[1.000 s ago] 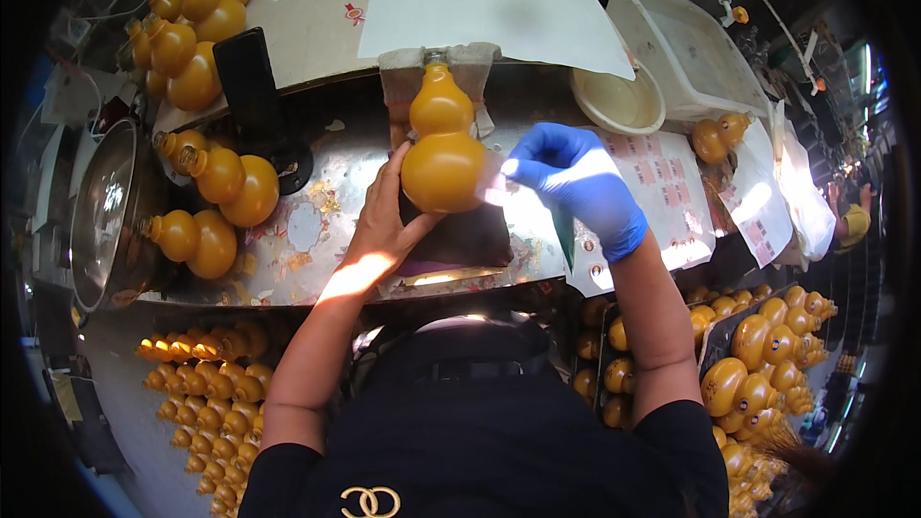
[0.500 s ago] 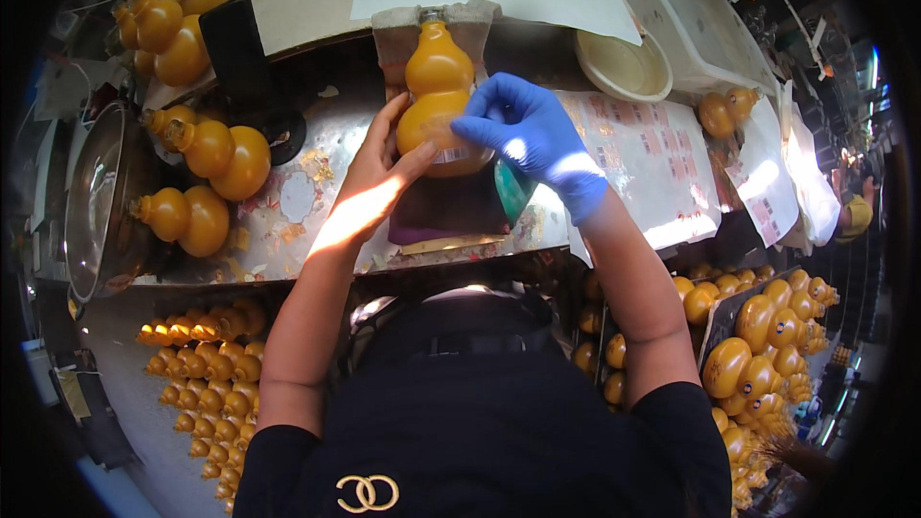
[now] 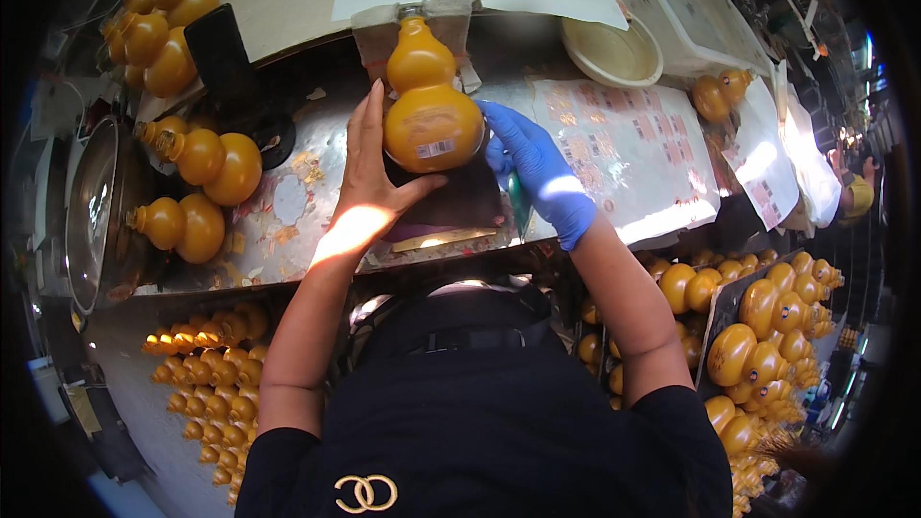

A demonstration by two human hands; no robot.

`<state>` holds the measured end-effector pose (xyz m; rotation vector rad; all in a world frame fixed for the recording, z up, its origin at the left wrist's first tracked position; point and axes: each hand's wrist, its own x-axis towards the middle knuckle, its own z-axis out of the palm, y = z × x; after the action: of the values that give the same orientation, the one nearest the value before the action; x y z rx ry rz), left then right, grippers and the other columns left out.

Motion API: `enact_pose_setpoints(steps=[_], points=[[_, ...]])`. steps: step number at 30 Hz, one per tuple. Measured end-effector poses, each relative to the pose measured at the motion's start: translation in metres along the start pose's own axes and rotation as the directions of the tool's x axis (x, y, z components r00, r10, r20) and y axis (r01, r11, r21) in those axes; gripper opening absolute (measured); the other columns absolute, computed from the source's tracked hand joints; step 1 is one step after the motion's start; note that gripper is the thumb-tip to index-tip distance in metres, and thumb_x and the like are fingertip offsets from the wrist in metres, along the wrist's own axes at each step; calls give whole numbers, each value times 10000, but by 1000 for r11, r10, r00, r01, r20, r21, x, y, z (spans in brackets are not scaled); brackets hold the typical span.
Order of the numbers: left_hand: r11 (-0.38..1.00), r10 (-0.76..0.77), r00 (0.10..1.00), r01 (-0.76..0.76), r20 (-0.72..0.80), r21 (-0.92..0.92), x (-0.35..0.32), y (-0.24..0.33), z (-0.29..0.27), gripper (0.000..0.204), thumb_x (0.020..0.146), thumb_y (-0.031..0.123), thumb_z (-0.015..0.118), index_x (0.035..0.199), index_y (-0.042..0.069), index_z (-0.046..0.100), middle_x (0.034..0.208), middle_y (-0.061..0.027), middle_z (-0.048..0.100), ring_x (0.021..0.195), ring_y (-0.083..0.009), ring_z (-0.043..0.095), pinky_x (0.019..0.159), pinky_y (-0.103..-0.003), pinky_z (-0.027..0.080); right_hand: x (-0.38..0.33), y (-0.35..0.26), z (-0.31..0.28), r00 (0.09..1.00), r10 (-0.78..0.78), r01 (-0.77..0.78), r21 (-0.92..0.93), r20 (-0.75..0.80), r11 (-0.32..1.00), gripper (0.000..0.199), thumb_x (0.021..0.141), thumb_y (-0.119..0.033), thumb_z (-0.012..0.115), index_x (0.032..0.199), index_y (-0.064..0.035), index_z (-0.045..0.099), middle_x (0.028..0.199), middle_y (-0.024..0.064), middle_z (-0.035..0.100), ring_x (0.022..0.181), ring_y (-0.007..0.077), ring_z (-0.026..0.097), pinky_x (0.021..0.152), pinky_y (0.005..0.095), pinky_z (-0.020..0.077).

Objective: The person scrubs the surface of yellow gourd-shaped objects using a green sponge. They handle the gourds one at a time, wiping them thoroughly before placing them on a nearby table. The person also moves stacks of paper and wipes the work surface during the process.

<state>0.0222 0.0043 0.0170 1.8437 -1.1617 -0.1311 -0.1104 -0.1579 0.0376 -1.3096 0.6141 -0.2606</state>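
Note:
A yellow gourd-shaped bottle (image 3: pixel 434 122) lies on a dark rest, its neck toward the far side. Its lower bulb bears a clear printed label with a white barcode patch. My bare left hand (image 3: pixel 369 158) is open along the bottle's left side, fingers stretched out and thumb spread below the bulb. At the right side is my right hand (image 3: pixel 537 163) in a blue glove, index finger reaching to the bulb and the other fingers loosely bent. A green piece (image 3: pixel 519 201) shows below the gloved fingers. A pale folded cloth (image 3: pixel 376 38) lies around the bottle's neck.
Sheets of printed labels (image 3: pixel 628 149) lie to the right, below a cream basin (image 3: pixel 614 53). More gourd bottles (image 3: pixel 230 168) stand at left beside a metal bowl (image 3: pixel 96 211) and a dark phone-like slab (image 3: pixel 219 48). Stacked bottles (image 3: pixel 763 326) fill the lower right.
My right hand has moved off the bulb's front to its right side. My left thumb has come away from the label, and its fingers have straightened along the bottle.

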Motion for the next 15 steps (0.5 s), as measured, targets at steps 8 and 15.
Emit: enact_pose_setpoints(steps=[8, 15], points=[[758, -203, 975, 213, 88, -616, 4, 2, -6, 913, 671, 40, 819, 1422, 100, 304, 1326, -102, 455, 1230, -258, 464, 1052, -393, 380, -18, 9, -20, 981, -119, 150, 210, -152, 966, 358, 944, -350, 566, 1196, -99, 597, 647, -21, 473, 507, 68, 414, 464, 213, 343], [258, -269, 953, 209, 138, -943, 12, -10, -40, 601, 926, 374, 550, 1424, 123, 325, 1454, -111, 369, 1330, -293, 379, 1109, -443, 351, -37, 11, -19, 983, -81, 127, 297, -163, 946, 307, 956, -256, 537, 1210, -96, 597, 636, -28, 451, 525, 57, 399, 467, 203, 328]])
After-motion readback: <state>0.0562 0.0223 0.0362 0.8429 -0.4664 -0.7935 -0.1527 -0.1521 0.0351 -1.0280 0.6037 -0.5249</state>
